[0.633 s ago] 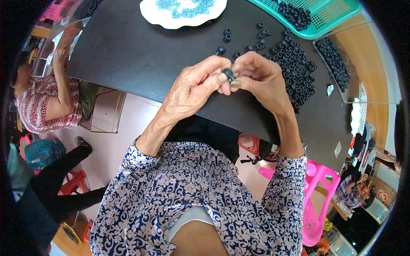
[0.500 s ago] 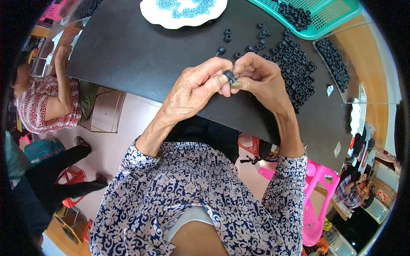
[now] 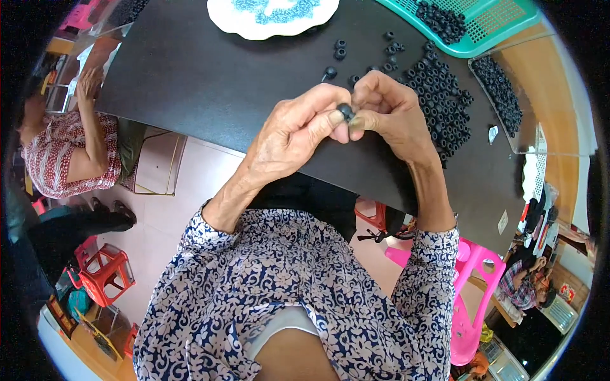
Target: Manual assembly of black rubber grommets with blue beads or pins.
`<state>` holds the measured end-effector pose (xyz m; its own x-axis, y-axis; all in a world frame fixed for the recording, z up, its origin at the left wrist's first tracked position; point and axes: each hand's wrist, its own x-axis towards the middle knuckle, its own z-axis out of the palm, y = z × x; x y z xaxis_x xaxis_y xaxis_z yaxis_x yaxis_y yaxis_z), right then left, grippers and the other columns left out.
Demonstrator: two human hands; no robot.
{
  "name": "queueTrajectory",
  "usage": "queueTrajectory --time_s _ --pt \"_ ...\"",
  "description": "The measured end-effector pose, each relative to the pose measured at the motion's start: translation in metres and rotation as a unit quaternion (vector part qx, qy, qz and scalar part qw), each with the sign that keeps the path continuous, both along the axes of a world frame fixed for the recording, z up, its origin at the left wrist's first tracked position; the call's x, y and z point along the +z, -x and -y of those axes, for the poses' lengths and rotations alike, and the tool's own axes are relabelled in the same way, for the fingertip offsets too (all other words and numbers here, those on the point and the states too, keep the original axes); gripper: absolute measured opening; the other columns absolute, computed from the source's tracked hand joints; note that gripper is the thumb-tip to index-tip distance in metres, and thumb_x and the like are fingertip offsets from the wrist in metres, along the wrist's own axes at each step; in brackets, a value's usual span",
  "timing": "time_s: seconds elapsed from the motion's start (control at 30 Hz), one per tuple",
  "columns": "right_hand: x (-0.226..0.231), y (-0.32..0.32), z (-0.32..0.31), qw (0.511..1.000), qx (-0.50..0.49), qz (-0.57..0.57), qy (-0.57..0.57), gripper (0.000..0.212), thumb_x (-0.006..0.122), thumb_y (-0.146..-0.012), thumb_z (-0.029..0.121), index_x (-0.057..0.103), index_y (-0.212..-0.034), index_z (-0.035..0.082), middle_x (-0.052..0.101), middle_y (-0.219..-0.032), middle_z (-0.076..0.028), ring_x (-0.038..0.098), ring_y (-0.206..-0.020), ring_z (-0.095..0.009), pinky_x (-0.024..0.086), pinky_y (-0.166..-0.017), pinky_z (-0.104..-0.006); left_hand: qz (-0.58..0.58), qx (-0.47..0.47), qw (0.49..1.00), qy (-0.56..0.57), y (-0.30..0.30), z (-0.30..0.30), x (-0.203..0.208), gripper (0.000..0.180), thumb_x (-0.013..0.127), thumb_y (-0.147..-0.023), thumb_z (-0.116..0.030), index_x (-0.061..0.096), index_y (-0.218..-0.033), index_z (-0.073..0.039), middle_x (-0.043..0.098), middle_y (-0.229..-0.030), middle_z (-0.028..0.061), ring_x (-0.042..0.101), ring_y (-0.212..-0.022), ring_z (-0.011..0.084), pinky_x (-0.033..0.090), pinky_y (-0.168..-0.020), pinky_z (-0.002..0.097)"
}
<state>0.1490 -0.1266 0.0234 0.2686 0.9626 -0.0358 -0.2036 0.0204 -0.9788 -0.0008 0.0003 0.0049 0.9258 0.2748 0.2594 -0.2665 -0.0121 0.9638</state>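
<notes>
A small round black piece (image 3: 345,112) is pinched between the thumb and fingers of my left hand (image 3: 289,130). My right hand (image 3: 395,114) is close against it, thumb and fingertips pressed together; what they hold, if anything, is too small to make out. Just beyond my fingers, a similar black ball (image 3: 330,72) with a thin stem lies on the dark table (image 3: 178,82). To the right spreads a pile of black ring-shaped pieces (image 3: 438,101), partly hidden behind my right hand. Two more black pieces (image 3: 340,49) lie farther off.
A white wavy-rimmed plate (image 3: 254,34) with small blue bits stands at the far edge. Far right are a green basket (image 3: 473,51) and a clear tray of black pieces (image 3: 499,95). Another person (image 3: 70,149) sits at left. Red stool (image 3: 108,276) and pink chair (image 3: 470,305) stand below.
My right fingertips have drawn slightly away from the round black piece, which shows more now. The left hand keeps its pinch. At lower left, a person in dark trousers has moved farther left, uncovering the red stool.
</notes>
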Motion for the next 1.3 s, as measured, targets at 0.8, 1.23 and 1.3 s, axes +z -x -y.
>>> queueTrajectory --time_s 0.8,1.23,1.3 --pt "0.015 0.015 -0.004 0.992 -0.068 0.085 0.069 0.014 0.059 -0.083 -0.002 0.048 -0.08 0.005 0.049 -0.067 0.0 0.052 -0.057 -0.009 0.041 -0.055 -0.0201 0.081 0.011 0.996 -0.047 0.006 -0.004 0.003 0.018 0.049 -0.089 -0.003 0.054 -0.106 0.0 0.065 -0.073 0.0079 0.059 -0.058 0.0179 0.046 -0.055 0.03" --pt "0.019 0.028 -0.004 0.976 -0.126 0.175 -0.014 0.02 0.066 -0.085 -0.001 0.058 -0.104 0.0 0.062 -0.081 -0.002 0.055 -0.065 -0.006 0.043 -0.059 -0.0179 0.001 0.001 0.998 0.067 0.003 -0.007 0.016 0.02 0.049 -0.087 -0.013 0.06 -0.089 0.003 0.064 -0.068 0.0066 0.057 -0.06 0.0111 0.045 -0.057 0.0272" --pt "0.018 0.03 -0.003 0.964 -0.122 0.232 -0.03 0.023 0.067 -0.083 -0.005 0.063 -0.106 -0.002 0.062 -0.08 -0.002 0.054 -0.062 -0.005 0.043 -0.054 -0.0175 0.014 -0.018 0.996 0.091 0.001 -0.009 0.009 0.021 0.05 -0.087 -0.015 0.06 -0.086 0.003 0.061 -0.064 0.0047 0.056 -0.058 0.0104 0.045 -0.057 0.027"
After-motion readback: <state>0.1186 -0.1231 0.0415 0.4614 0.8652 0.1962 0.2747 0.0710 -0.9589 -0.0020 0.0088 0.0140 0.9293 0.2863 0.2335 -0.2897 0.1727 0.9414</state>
